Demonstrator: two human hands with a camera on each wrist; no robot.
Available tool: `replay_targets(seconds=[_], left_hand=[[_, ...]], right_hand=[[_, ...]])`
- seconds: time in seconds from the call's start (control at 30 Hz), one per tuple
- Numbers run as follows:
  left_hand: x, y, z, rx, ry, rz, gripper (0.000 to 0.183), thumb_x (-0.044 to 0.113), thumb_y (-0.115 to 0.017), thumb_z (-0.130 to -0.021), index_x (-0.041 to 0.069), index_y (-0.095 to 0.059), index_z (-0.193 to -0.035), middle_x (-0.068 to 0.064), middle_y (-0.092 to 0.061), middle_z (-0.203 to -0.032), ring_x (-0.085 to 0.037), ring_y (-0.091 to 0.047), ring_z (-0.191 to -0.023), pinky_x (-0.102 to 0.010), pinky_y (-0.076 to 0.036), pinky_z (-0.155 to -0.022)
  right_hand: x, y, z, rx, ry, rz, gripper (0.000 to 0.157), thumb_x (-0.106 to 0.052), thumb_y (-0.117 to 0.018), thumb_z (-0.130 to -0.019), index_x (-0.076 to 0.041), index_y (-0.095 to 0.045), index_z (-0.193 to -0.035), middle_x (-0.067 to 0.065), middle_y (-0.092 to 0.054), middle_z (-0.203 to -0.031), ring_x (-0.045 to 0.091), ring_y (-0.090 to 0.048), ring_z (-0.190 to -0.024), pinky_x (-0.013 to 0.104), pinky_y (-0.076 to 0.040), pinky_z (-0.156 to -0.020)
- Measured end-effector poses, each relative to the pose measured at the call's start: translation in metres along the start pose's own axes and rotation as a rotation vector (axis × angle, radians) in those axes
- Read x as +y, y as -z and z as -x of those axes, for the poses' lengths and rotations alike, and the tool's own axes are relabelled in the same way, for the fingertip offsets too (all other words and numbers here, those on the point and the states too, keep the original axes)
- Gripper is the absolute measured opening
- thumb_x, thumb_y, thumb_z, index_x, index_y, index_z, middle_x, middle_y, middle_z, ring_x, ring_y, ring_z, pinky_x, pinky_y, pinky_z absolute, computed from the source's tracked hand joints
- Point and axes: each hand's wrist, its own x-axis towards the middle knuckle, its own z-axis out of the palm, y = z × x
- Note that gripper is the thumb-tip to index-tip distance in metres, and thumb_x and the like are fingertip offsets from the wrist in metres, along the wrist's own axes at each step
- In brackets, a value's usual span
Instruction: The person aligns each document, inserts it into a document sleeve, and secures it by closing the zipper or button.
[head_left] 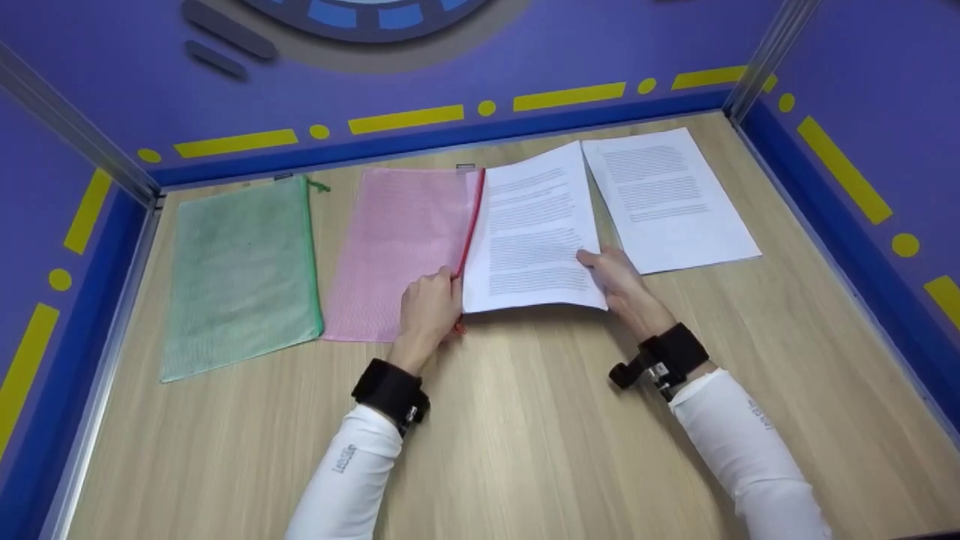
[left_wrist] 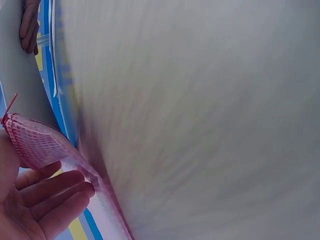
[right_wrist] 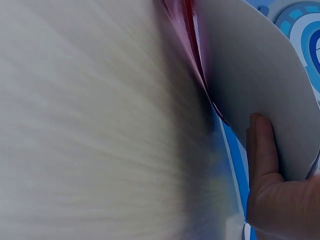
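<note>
A pink mesh zipper bag (head_left: 409,247) with a red zip along its right side lies on the table. My left hand (head_left: 431,307) pinches the lower part of that zipped edge; in the left wrist view its fingers (left_wrist: 57,197) sit under the mesh. Printed paper (head_left: 536,232) meets the zip edge with its left side; whether it reaches inside the bag is hard to tell. At the paper's lower right corner, my right hand (head_left: 621,281) holds it, thumb on top and fingers (right_wrist: 264,145) beneath. The paper's near edge is lifted and bowed.
A green mesh zipper bag (head_left: 244,277) lies at the left. Another printed sheet (head_left: 667,199) rests flat at the right, just beyond the right hand. Purple panels (head_left: 525,45) wall in the wooden table (head_left: 510,435) at the back and sides.
</note>
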Motion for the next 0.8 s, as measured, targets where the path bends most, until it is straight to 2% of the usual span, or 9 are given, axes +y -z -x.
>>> replay_targets(seconds=[0.2,0.47,0.8], left_hand=[[0.002,0.001,-0.002,0.007,-0.023,-0.007,0.024,0.018,-0.055,-0.098,-0.002,-0.068,-0.09,-0.02,-0.074,-0.081,-0.041,-0.072,-0.075,-0.051,-0.057,-0.065],[0.003,-0.001,-0.002,0.048,-0.042,0.008,0.021,0.016,-0.058,-0.095,0.001,-0.068,-0.086,-0.018,-0.073,-0.079,-0.04,-0.071,-0.073,-0.051,-0.056,-0.063],[0.002,-0.002,-0.001,0.074,-0.028,0.048,0.018,0.015,-0.06,-0.094,0.001,-0.072,-0.091,-0.015,-0.075,-0.08,-0.038,-0.072,-0.074,-0.049,-0.057,-0.065]], right_hand=[[-0.002,-0.006,0.002,0.02,0.017,0.016,0.041,-0.016,-0.041,-0.105,0.005,-0.041,-0.141,-0.005,-0.071,-0.09,0.008,-0.071,-0.081,0.022,-0.057,-0.07],[-0.011,-0.016,0.011,0.028,0.093,0.149,0.041,-0.018,-0.041,-0.105,0.006,-0.047,-0.138,0.002,-0.069,-0.103,0.008,-0.068,-0.087,0.021,-0.055,-0.074],[-0.015,-0.027,0.012,0.071,0.094,0.19,0.038,-0.018,-0.043,-0.104,0.005,-0.05,-0.134,-0.002,-0.067,-0.091,0.007,-0.067,-0.078,0.02,-0.054,-0.069]])
